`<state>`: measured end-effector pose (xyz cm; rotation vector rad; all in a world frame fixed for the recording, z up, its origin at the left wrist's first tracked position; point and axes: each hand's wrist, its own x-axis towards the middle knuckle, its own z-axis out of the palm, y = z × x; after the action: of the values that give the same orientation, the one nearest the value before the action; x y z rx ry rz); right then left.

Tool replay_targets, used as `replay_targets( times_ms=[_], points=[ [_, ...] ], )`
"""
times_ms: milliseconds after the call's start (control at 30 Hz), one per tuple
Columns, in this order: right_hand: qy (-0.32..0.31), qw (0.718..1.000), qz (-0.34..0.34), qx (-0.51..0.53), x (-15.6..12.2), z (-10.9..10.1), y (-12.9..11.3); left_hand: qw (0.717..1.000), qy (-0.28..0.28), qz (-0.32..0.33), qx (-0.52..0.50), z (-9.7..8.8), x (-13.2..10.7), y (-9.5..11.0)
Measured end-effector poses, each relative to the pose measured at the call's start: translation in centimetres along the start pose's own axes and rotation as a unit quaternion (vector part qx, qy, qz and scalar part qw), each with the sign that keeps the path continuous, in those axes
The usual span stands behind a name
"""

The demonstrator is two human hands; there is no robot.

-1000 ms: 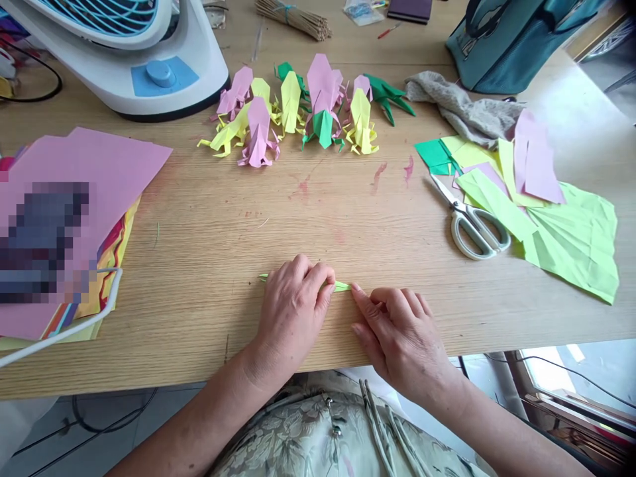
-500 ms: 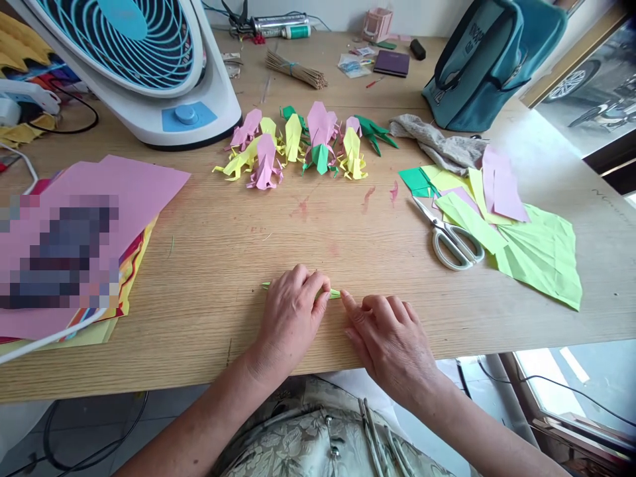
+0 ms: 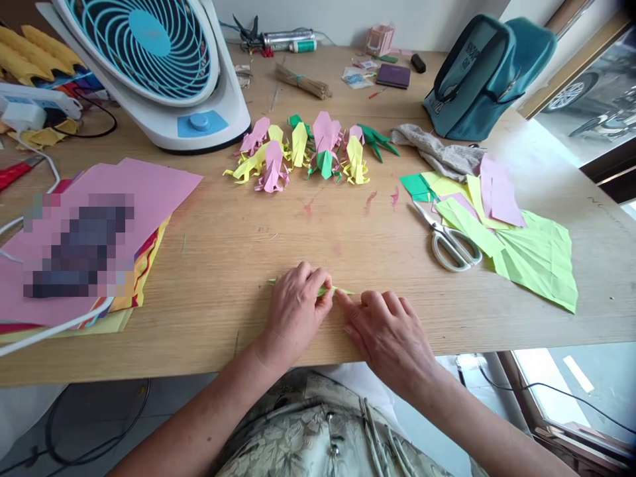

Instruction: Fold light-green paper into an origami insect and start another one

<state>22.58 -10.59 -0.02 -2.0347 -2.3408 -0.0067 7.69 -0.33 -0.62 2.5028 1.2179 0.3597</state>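
While the left hand [image 3: 301,303] pinched a lime-green paper strip [image 3: 324,290], the loose right hand [image 3: 389,328] seemingly finger-creased its three-o'clock end, needing follow-through.

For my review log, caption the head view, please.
Left hand holds a slim green paper piece, right hand against it, folded paper figures beyond.

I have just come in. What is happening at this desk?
A person is handling a folded light-green paper strip on the desk. The left hand holds it around the middle; the right hand has its index finger at the strip's right part. Beyond stand pink, yellow and green origami figures; scissors and paper scraps lie to the right.
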Motion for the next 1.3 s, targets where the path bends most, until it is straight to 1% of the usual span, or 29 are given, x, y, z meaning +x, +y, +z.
replay_targets(
  times_ms=[167,267,400,500,600,667,800,967,1167,1300],
  points=[
    [-0.005,1.000,-0.014,-0.024,0.1,-0.1,0.1,1.000,-0.012,0.001,-0.025,-0.2,-0.1,-0.1],
    [0.001,0.999,-0.024,-0.027,0.2,-0.2,0.1,0.996,-0.033,0.012,-0.082,-0.7,-0.2,-0.9],
    [0.010,0.999,-0.024,-0.031,0.3,-0.1,0.1,0.980,-0.068,0.037,-0.185,-1.7,0.0,-2.2],
    [0.012,0.999,-0.027,-0.032,0.3,-0.2,0.1,0.973,-0.072,0.021,-0.220,-2.0,0.2,-2.5],
    [0.009,0.999,-0.028,-0.035,0.3,-0.2,0.1,0.977,-0.056,-0.007,-0.208,-1.8,0.3,-2.3],
    [0.005,0.999,-0.027,-0.036,0.3,-0.2,0.1,0.981,-0.044,-0.013,-0.187,-1.6,0.2,-2.0],
    [0.002,0.999,-0.027,-0.037,0.2,-0.2,0.2,0.989,-0.030,-0.002,-0.148,-1.3,0.1,-1.4],
    [-0.002,0.999,-0.026,-0.028,0.2,0.0,0.2,0.994,-0.033,0.013,-0.104,-1.2,-0.1,-1.3],
    [0.008,0.999,-0.025,-0.023,0.2,0.1,0.2,0.989,-0.035,0.035,-0.142,-1.3,-0.1,-1.8],
    [0.005,0.999,-0.028,-0.023,0.2,0.1,0.2,0.993,-0.024,0.019,-0.114,-0.9,-0.1,-1.5]
  ],
)
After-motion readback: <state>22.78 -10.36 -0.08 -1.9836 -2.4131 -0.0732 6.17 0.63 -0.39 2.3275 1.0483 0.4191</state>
